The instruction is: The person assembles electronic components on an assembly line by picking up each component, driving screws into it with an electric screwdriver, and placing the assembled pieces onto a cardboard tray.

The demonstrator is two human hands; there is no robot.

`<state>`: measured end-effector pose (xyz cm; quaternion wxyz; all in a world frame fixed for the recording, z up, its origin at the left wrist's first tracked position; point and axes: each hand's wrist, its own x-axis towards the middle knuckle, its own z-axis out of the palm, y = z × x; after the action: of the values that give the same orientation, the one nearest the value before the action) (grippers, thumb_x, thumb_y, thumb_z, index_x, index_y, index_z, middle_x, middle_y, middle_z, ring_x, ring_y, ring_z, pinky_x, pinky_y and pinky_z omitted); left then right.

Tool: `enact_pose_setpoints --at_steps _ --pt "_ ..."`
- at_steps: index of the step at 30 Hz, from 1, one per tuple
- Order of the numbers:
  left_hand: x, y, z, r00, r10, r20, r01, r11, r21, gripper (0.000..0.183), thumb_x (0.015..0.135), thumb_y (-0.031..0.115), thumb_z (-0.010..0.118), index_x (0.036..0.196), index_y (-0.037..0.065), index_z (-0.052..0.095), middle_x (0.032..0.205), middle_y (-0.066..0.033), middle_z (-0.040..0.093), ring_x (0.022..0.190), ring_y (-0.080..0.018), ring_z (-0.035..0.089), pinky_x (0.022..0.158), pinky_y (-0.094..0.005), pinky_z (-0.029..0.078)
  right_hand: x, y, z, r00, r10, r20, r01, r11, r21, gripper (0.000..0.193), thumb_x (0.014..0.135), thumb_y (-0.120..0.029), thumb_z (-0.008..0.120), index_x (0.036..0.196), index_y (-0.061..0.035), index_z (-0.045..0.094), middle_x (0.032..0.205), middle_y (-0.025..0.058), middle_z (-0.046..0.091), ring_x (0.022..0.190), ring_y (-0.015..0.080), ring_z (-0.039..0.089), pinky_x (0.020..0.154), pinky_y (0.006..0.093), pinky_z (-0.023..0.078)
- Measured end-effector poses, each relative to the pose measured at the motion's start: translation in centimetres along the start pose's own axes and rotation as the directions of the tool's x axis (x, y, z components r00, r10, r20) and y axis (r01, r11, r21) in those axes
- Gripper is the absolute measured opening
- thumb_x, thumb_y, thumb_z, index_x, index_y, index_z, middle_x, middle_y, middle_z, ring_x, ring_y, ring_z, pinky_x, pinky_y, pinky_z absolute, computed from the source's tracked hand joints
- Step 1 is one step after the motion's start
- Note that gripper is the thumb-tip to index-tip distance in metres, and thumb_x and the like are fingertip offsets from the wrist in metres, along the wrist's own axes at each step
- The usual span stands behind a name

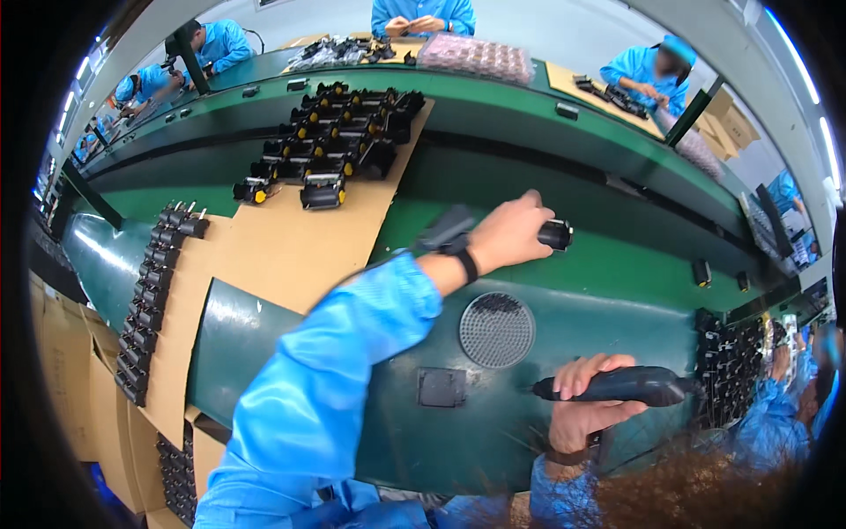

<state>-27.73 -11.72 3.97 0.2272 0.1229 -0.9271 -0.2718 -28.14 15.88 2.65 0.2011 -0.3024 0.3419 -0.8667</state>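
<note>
My left hand (511, 234), with a black band round its wrist, reaches over the green strip beyond the work surface. Its fingers close round a small black cylindrical part (557, 235) with a shiny edge. Nearer to me, my right hand (577, 414) is wrapped round a black electric screwdriver (630, 386), which lies level with its tip pointing left. Between the hands sits a round grey dish with a grid of holes (504, 342); small dark screws gather at its far side. A flat black square fixture (441, 388) lies left of the screwdriver tip.
Black assemblies with yellow parts (330, 145) stand in rows on cardboard (273, 238) at far left. More black parts (145, 317) line the left edge. At right are stacked black parts (731, 357) and a co-worker's sleeve (775, 423). Several people work beyond the raised green ledge (502, 110).
</note>
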Motion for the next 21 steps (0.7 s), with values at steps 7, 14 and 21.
enact_pose_setpoints --at_steps 7,14,21 --pt "-16.9 5.8 -9.4 0.986 0.158 -0.044 -0.155 0.986 0.062 0.064 0.074 0.033 0.089 0.125 0.002 0.067 0.099 -0.0113 0.058 0.088 -0.0313 0.061 0.076 -0.0402 0.052 -0.8 -0.6 0.6 0.999 0.027 0.02 -0.027 1.0 -0.007 0.082 0.088 -0.09 0.043 0.106 -0.0095 0.044 0.067 0.0036 0.052 0.049 0.016 0.052 0.046 0.032 0.047" --pt "-24.3 7.4 -7.1 0.977 0.138 0.16 -0.164 0.973 0.164 0.062 0.076 0.035 0.086 0.125 0.002 0.068 0.105 -0.0075 0.059 0.095 -0.026 0.06 0.077 -0.0383 0.049 -1.1 -0.3 0.8 0.998 0.034 0.045 -0.033 0.999 -0.013 0.081 0.09 -0.088 0.041 0.108 -0.0095 0.044 0.066 0.0034 0.051 0.047 0.015 0.05 0.045 0.0312 0.047" --pt "-25.4 6.7 -5.9 0.971 0.127 0.204 -0.157 0.979 0.134 0.064 0.08 0.036 0.084 0.131 0.003 0.065 0.113 -0.0083 0.058 0.105 -0.0272 0.057 0.084 -0.0394 0.049 -0.7 -0.3 0.9 0.999 -0.018 0.03 0.021 0.994 -0.11 0.083 0.088 -0.089 0.04 0.111 -0.0098 0.045 0.07 0.0038 0.052 0.05 0.0152 0.052 0.048 0.0308 0.047"
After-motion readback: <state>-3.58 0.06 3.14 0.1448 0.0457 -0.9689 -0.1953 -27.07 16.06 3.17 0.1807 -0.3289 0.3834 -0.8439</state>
